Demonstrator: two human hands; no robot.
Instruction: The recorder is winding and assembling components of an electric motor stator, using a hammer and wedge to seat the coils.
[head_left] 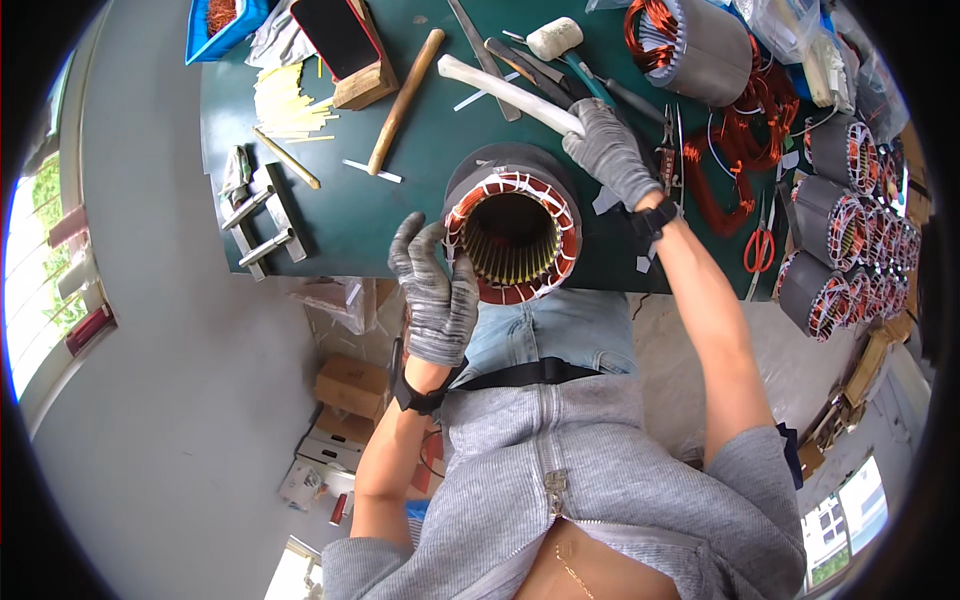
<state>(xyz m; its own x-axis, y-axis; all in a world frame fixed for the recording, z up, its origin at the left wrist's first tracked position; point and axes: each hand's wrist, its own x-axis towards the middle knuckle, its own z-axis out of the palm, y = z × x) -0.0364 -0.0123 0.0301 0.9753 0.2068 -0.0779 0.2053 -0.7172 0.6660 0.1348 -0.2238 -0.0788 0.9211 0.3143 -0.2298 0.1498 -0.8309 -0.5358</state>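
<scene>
1. Wooden stick (405,105) laid on green desk (350,215); could be rolled away if knocked.
2. Left hand (435,290), gloved: grip relaxed, fingers part-curled, nothing clasped; poised at the left rim of the motor core. Laced wire could be snagged if the glove were dragged across it.
3. Motor core (512,268): placed at the desk's near edge, centre, round mouth facing the wearer. Could be tipped lapward if pushed without support.
4. Pale stick (500,92): coils could be dented if it were dropped there.
5. Mallet (555,38): could be dislodged by a careless sweep.
6. Right hand (612,155), gloved: grip closed around pale stick's near end; whether mallet handle is also caught cannot be made out.
</scene>
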